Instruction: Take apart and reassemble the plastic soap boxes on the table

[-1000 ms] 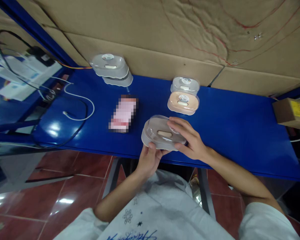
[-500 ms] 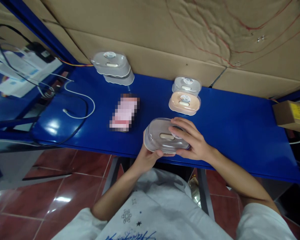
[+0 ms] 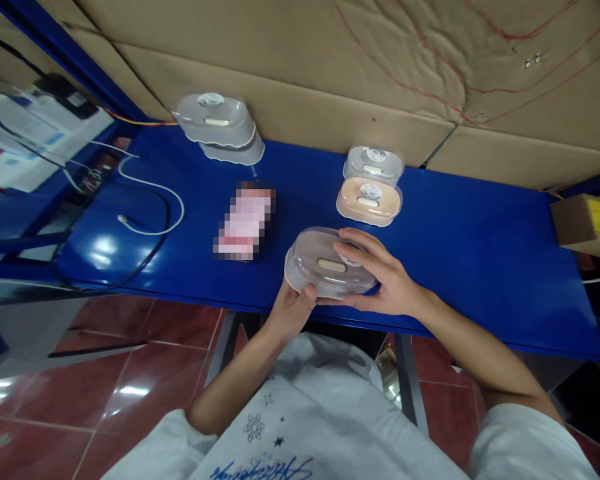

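Between my two hands is a small oval plastic box [image 3: 320,257] with a clear domed lid, a pale bar-shaped piece on top and a round sticker. My left hand [image 3: 294,310] grips its lower left end, thumb on the near rim and the other fingers hidden beneath. Across the lid's right end lie the fingers of my right hand [image 3: 380,273], partly covering the sticker, with the thumb at the near edge. The box is held tilted over the table's front edge. Just beyond it sit a peach lidded box [image 3: 370,203] and a grey lidded box [image 3: 373,165].
Two stacked grey lidded boxes [image 3: 215,123] stand at the back left of the blue table [image 3: 480,267]. A phone-like pixelated item [image 3: 245,223] lies nearer. Cables [image 3: 175,223] and a white power strip [image 3: 40,147] are at left, a cardboard box [image 3: 587,223] at right.
The view has shifted slightly. Both hands still grip the oval box, which is tipped a little more, and my right fingers have moved slightly on the lid.
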A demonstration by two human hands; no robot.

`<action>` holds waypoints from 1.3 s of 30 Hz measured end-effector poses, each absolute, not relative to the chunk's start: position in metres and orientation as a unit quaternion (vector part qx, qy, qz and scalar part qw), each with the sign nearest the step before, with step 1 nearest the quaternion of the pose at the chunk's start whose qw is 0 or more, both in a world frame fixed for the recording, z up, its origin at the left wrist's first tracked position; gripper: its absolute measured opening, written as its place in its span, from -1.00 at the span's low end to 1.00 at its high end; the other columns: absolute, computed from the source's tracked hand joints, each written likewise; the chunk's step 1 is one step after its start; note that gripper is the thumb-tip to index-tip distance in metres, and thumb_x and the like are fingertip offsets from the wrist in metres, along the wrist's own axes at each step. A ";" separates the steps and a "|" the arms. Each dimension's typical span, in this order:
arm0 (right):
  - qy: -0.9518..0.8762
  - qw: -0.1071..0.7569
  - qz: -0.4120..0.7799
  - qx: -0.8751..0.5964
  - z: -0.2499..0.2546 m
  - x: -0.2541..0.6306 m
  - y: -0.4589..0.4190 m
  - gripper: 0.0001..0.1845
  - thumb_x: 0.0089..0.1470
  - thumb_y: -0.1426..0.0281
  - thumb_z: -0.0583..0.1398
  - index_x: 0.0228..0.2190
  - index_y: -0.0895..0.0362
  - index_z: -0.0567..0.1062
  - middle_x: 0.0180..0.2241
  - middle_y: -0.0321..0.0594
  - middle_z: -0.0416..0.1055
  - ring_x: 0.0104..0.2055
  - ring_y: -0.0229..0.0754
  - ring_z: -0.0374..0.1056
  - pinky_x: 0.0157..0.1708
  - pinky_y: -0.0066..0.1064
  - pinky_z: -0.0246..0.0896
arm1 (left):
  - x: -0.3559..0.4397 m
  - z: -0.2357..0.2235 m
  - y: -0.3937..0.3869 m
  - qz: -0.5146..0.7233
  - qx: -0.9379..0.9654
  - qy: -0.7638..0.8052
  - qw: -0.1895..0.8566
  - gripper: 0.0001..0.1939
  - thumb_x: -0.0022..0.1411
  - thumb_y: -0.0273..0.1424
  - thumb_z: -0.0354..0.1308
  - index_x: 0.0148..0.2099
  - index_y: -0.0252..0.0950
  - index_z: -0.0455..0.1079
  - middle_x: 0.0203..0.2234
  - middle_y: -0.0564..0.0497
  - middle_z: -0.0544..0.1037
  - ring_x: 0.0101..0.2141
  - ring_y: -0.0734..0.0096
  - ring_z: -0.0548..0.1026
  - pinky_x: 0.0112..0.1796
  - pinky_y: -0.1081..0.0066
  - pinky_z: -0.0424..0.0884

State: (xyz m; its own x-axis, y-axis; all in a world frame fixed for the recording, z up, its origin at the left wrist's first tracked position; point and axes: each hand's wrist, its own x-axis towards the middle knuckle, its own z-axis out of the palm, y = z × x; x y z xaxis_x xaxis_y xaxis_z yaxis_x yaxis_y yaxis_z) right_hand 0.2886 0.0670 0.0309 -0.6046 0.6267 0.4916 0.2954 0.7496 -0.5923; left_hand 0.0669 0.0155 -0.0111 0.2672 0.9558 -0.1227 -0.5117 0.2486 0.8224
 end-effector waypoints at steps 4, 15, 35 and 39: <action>-0.859 0.355 0.252 -0.269 0.029 0.290 0.070 -0.13 0.29 0.12 0.34 0.47 -0.12 0.15 0.43 0.00 0.22 0.47 0.16 0.19 0.41 0.13 0.23 | 0.065 -0.011 0.019 0.494 0.331 0.320 0.738 -0.02 0.19 0.14 0.40 0.49 -0.07 0.14 0.17 -0.21 0.61 0.05 -0.09 0.68 -0.07 0.02 0.72; -0.869 0.353 0.210 -0.276 0.033 0.295 0.066 -0.02 0.22 -0.04 0.34 0.49 -0.11 0.12 0.47 0.02 0.15 0.47 0.23 0.19 0.39 0.13 0.28 | 0.060 -0.007 0.021 0.477 0.351 0.338 0.731 -0.02 0.10 0.18 0.44 0.41 -0.10 0.23 0.18 -0.22 0.60 0.06 -0.12 0.66 -0.11 0.00 0.73; -0.843 0.331 0.293 -0.306 0.016 0.290 0.073 0.25 -0.04 -0.08 0.50 0.48 -0.04 0.08 0.46 0.10 0.17 0.51 0.23 0.13 0.42 0.18 0.21 | 0.063 -0.003 0.027 0.492 0.216 0.354 0.765 -0.29 0.24 0.10 0.39 0.27 -0.18 0.43 0.18 -0.10 0.62 0.09 0.06 0.64 -0.16 0.33 0.73; -0.863 0.313 0.270 -0.292 0.019 0.294 0.074 0.09 0.09 0.07 0.48 0.47 -0.10 0.12 0.48 0.03 0.15 0.51 0.18 0.15 0.42 0.17 0.23 | 0.058 0.004 0.032 0.471 0.187 0.355 0.785 -0.39 0.31 0.09 0.33 0.24 -0.14 0.47 0.14 -0.04 0.64 -0.03 0.21 0.69 -0.18 0.40 0.73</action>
State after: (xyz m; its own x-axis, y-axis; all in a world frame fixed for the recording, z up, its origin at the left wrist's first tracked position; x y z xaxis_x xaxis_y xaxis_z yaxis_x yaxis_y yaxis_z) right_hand 0.2941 0.0736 0.0191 -0.6341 0.6725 0.3816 0.3348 0.6836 -0.6486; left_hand 0.0582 0.0324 0.0038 0.3035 0.8733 -0.3810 -0.6073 0.4854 0.6289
